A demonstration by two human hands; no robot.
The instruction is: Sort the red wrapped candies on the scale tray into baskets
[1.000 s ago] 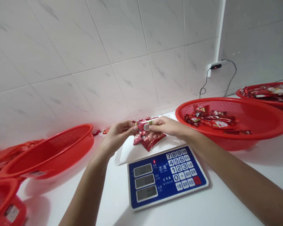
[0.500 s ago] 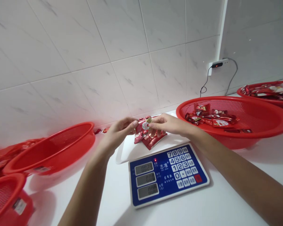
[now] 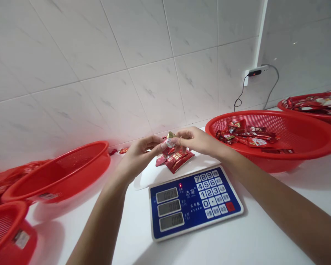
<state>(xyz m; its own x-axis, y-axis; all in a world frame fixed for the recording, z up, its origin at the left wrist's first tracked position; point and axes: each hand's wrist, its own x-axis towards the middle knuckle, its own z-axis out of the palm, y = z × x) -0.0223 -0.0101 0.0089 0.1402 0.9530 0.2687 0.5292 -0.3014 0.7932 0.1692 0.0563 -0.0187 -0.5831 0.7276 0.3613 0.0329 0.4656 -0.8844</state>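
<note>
Between them, my left hand (image 3: 143,154) and my right hand (image 3: 193,140) pinch a small candy packet (image 3: 170,142) with a white round mark and a gold end. Thumbs and fingertips of both hands are closed on it, just above the scale's white pan (image 3: 151,175). Under the fingers, several red candy packets (image 3: 179,160) lie heaped on the pan. The digital scale (image 3: 195,204) has a blue panel with number keys, a lit red light and three grey displays.
A large red basket (image 3: 306,147) holding several red packets stands at the right, another filled basket (image 3: 292,105) behind it. Red baskets (image 3: 79,180) line the left side. A power socket (image 3: 262,70) with cables is on the tiled wall.
The packet in my fingers has turned and tilted, so its gold end now points up. My right fingers have lifted slightly, showing more of the packets on the pan.
</note>
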